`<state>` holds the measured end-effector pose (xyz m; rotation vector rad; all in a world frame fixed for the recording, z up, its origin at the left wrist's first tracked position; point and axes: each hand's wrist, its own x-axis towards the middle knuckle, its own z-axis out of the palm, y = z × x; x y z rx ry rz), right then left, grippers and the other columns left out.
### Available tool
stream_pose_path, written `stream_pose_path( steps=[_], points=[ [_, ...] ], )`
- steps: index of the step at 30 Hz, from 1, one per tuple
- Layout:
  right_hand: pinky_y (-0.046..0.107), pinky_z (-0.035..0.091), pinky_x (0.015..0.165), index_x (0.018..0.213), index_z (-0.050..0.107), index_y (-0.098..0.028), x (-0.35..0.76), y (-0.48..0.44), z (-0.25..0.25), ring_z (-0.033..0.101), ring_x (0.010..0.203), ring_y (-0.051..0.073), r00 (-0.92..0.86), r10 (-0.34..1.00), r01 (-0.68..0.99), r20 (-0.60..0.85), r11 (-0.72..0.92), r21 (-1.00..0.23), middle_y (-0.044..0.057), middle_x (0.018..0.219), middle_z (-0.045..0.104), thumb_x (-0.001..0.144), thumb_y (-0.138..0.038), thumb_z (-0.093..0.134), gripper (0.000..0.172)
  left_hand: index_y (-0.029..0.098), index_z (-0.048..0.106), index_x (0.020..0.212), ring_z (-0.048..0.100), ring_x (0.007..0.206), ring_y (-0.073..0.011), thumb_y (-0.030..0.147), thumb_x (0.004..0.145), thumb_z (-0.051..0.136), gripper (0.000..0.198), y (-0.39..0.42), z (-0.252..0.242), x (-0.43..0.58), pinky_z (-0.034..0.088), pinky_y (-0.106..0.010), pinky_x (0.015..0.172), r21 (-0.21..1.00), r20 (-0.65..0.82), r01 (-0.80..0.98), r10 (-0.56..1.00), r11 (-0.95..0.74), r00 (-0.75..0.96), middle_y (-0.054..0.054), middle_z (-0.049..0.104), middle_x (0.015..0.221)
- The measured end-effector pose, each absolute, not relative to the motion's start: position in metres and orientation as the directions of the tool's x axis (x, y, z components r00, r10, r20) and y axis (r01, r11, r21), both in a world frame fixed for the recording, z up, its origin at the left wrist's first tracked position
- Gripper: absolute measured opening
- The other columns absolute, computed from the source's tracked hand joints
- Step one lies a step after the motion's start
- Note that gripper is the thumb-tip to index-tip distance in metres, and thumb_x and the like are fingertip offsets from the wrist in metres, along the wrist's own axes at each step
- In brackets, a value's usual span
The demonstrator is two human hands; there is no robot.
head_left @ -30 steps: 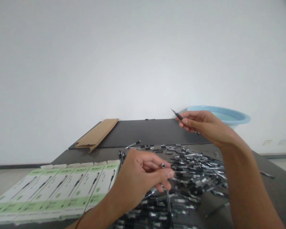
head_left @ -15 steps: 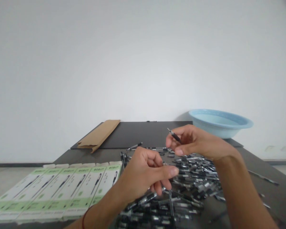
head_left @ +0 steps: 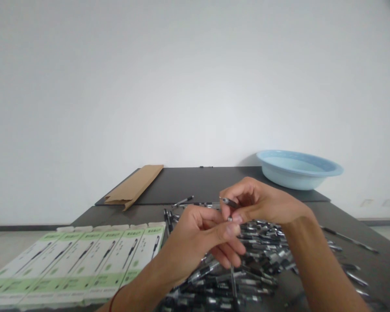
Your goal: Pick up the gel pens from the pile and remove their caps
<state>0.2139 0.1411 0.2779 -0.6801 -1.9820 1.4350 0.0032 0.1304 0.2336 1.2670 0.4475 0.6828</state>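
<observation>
My left hand [head_left: 211,236] pinches a slim pen barrel [head_left: 233,281] that hangs down below its fingers, its top end showing by the thumb. Touching or almost touching that thumb, my right hand [head_left: 255,201] holds a dark pen piece [head_left: 229,202] with a pointed metal tip aimed to the left. Beneath both hands spreads a heap of black and clear pens [head_left: 263,251] on the dark table; the hands and forearms hide part of it.
Several white and green pen boxes [head_left: 100,260] lie in a row at the left. A brown paper bag [head_left: 134,184] rests at the back left, and a light blue basin [head_left: 299,169] at the back right. Loose pens lie at the right.
My right hand has moved down and left to meet my left hand, bringing the pen piece with it. My left hand still holds the barrel, in nearly the same place.
</observation>
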Motion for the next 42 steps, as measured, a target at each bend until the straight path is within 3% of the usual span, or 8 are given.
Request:
stream_pose_path(
  steps=[4,9,18,32,38,42],
  points=[
    [0.023,0.05,0.064,0.088,0.078,-0.016,0.2194,0.1407,0.2783,0.062,0.067,0.011,-0.672,0.713,-0.017,0.202,0.258,-0.966,0.001,0.074,0.069,0.083,-0.022,0.084,0.01,0.012,0.077,0.096,0.077,0.07,-0.0126,0.038,0.094,0.072,0.026,0.1232,0.2363,0.0036,0.061,-0.014,0.057,0.939,0.105,-0.293,0.663,0.178,0.741,-0.011,0.081,0.091],
    [0.019,0.052,0.062,0.091,0.08,-0.013,0.2207,0.1443,0.2751,0.065,0.066,0.009,-0.711,0.657,-0.083,0.252,0.277,-0.957,0.002,0.076,0.073,0.083,-0.016,0.084,0.01,0.01,0.078,0.088,0.074,0.061,-0.01,0.035,0.091,0.076,0.025,0.12,0.2375,0.0058,0.058,-0.012,0.054,0.93,0.051,-0.288,0.697,0.227,0.715,-0.008,0.079,0.079],
    [0.018,0.056,0.066,0.093,0.084,-0.015,0.2228,0.1473,0.2736,0.068,0.068,0.009,-0.695,0.685,-0.049,0.216,0.255,-0.966,0.003,0.08,0.077,0.077,-0.012,0.088,0.017,0.011,0.071,0.077,0.07,0.053,-0.0091,0.03,0.078,0.087,0.025,0.1237,0.2344,0.0084,0.054,-0.012,0.048,0.915,0.024,-0.316,0.75,0.249,0.661,-0.006,0.077,0.069],
    [0.02,0.055,0.068,0.091,0.083,-0.014,0.2151,0.1487,0.2701,0.067,0.069,0.01,-0.703,0.681,-0.056,0.205,0.235,-0.97,0.003,0.08,0.077,0.078,-0.015,0.088,0.014,0.012,0.06,0.073,0.059,0.047,-0.0045,0.028,0.074,0.088,0.032,0.1242,0.2292,0.0095,0.047,-0.012,0.047,0.953,0.04,-0.262,0.791,0.153,0.61,-0.002,0.07,0.063],
    [0.021,0.055,0.068,0.093,0.084,-0.016,0.2181,0.1477,0.2717,0.065,0.071,0.01,-0.695,0.677,-0.064,0.243,0.277,-0.959,0.003,0.082,0.074,0.08,-0.015,0.086,0.013,0.01,0.069,0.083,0.063,0.056,-0.007,0.031,0.074,0.089,0.03,0.1222,0.2341,0.0055,0.051,-0.012,0.047,0.946,0.051,-0.272,0.751,0.175,0.658,-0.003,0.07,0.071],
    [0.019,0.052,0.064,0.093,0.085,-0.017,0.2218,0.147,0.2736,0.062,0.068,0.008,-0.692,0.679,-0.065,0.247,0.282,-0.957,0.001,0.082,0.069,0.079,-0.012,0.087,0.015,0.01,0.075,0.097,0.071,0.067,-0.0126,0.046,0.086,0.078,0.038,0.1202,0.2359,0.0046,0.053,-0.014,0.045,0.941,0.043,-0.272,0.726,0.201,0.687,-0.009,0.073,0.082]
  ],
)
